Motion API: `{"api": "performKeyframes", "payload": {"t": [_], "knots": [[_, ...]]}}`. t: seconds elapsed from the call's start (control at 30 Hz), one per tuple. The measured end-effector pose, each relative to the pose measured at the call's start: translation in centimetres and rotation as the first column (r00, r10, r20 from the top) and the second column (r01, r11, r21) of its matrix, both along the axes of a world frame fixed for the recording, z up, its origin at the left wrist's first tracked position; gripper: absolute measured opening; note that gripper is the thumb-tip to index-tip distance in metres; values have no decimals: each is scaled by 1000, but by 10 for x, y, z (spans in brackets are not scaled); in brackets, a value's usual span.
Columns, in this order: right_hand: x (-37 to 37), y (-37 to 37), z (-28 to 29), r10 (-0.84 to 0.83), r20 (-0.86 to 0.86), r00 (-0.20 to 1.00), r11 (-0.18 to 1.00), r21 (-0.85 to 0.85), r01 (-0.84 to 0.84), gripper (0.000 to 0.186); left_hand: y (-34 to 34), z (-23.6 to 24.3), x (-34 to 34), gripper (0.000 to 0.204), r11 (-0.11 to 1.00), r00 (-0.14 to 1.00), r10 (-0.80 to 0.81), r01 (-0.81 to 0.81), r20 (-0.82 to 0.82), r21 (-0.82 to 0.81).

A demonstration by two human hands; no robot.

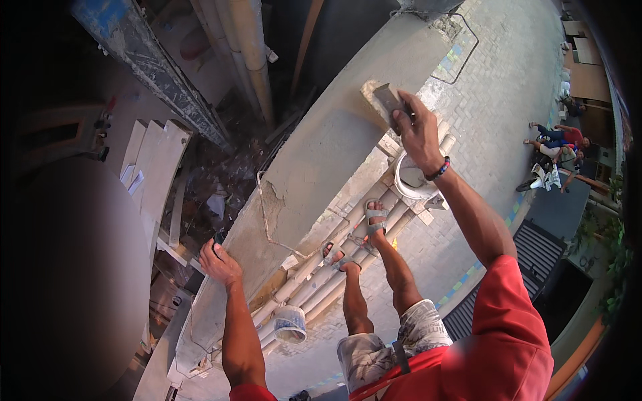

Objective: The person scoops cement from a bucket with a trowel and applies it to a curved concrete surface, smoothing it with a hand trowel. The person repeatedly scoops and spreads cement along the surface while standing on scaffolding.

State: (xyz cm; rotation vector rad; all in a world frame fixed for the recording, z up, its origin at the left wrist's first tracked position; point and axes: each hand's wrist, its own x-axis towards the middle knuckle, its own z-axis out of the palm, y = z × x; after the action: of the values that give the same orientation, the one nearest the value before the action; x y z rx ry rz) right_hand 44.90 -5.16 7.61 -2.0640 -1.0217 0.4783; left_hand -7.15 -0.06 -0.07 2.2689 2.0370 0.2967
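My right hand (pixel 421 130) grips the dark handle of a plastering float (pixel 372 93), whose pale board lies against the top of a long grey concrete wall (pixel 334 144). Its fingers are wrapped round the handle. Lower down at the left, my left hand (pixel 221 266) rests on the wall's far edge, fingers apart and holding no tool. A dark spot near its fingertips is too small to name. Bent wire (pixel 264 214) lies across the wall between my hands.
My sandalled feet (pixel 376 214) stand on bamboo poles (pixel 314 284) beside the wall. A white bucket (pixel 408 177) and another bucket (pixel 290 325) are on the poles. Boards (pixel 154 157) and a metal beam (pixel 160 73) stand beyond the wall. People sit by a motorcycle (pixel 543 175) across the paving.
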Motion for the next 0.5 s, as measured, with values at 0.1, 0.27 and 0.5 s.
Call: {"api": "performKeyframes", "payload": {"t": [0.1,0.27,0.5], "knots": [[123,11,-31,-182,263,948,983,57,173,36,3,0,3,45,1000,1000,-5,5,-6,4],[217,39,-41,-297,373,879,934,-77,348,40,5,-1,7,44,1000,1000,-19,19,8,16],[78,46,-26,-12,289,957,998,-51,28,36,-1,7,5,39,999,997,3,0,-82,42]]}}
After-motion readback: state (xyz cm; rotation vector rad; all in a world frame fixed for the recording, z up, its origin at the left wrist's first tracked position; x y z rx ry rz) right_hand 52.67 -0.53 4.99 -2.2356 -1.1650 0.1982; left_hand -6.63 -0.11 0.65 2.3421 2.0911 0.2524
